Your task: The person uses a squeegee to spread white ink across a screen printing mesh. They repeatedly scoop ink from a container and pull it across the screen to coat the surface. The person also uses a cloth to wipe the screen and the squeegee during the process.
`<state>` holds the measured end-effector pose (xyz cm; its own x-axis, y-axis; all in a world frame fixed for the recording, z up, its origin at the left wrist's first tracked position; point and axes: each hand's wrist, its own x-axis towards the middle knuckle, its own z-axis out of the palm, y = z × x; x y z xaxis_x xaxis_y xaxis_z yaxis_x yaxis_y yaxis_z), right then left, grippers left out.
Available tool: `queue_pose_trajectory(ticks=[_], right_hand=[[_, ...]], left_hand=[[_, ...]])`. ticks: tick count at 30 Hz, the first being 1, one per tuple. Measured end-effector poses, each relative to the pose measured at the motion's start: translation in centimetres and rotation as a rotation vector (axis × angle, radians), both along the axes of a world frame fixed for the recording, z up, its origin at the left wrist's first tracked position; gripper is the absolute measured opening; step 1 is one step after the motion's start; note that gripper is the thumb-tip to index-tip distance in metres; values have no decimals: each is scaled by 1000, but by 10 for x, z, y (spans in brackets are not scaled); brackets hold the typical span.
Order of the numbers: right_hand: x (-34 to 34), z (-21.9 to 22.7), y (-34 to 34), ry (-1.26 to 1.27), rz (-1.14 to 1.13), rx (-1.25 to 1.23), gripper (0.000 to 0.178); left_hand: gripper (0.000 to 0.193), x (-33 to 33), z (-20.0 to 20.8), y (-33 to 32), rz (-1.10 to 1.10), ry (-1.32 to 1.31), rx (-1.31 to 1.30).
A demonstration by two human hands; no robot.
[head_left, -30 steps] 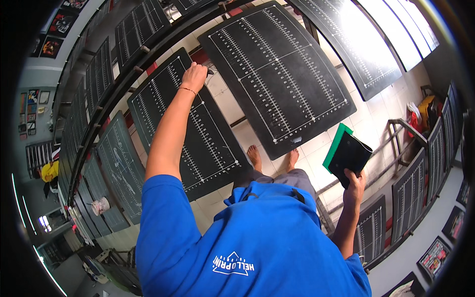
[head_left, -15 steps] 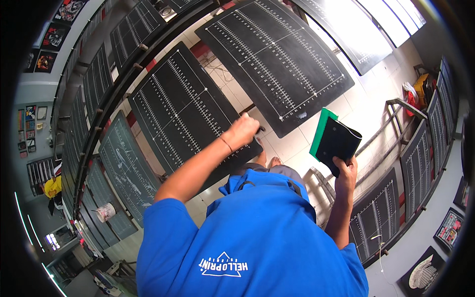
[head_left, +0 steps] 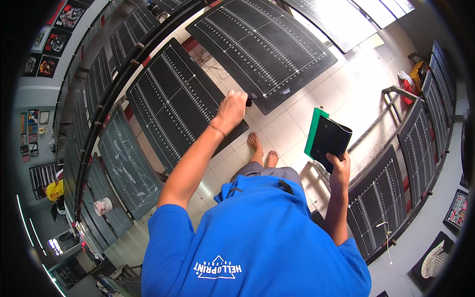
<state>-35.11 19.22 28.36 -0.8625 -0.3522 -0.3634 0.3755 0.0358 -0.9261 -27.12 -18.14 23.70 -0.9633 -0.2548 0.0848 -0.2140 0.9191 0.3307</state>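
My right hand (head_left: 339, 166) grips a squeegee (head_left: 330, 140) by the lower end of its black body. A green blade (head_left: 315, 129) runs along its left side, and it is held in the air over the floor. My left hand (head_left: 232, 110) is closed in a fist above the right corner of a black printing board (head_left: 184, 106). A small dark thing (head_left: 249, 101) pokes out at the fingers; its kind cannot be made out. Beyond the fist lies a larger black board (head_left: 262, 49) with white ruler markings and a pale smudge near its close corner.
A dark rail (head_left: 121, 84) curves along the left, with more boards beyond it. On a left-hand board stands a white bucket (head_left: 103, 206). Metal frames (head_left: 396, 94) and more boards line the right side. My bare feet (head_left: 262, 151) stand on pale floor tiles.
The view has shifted, and more of my feet and the floor shows. My left fist has moved slightly left and away from me, while my right hand keeps hold of the squeegee.
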Motion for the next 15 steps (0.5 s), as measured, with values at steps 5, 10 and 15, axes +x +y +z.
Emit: queue_pose_trajectory(ticks=[5, 10, 15], right_hand=[[9, 1, 2, -8, 14, -57, 38], [9, -11, 7, -9, 5, -22, 35], [-28, -17, -38, 375, 86, 186, 31]], left_hand=[[9, 18, -49, 50, -185, -299, -204], [7, 41, -44, 81, -313, -381, -33], [11, 126, -90, 104, -220, -455, 145]])
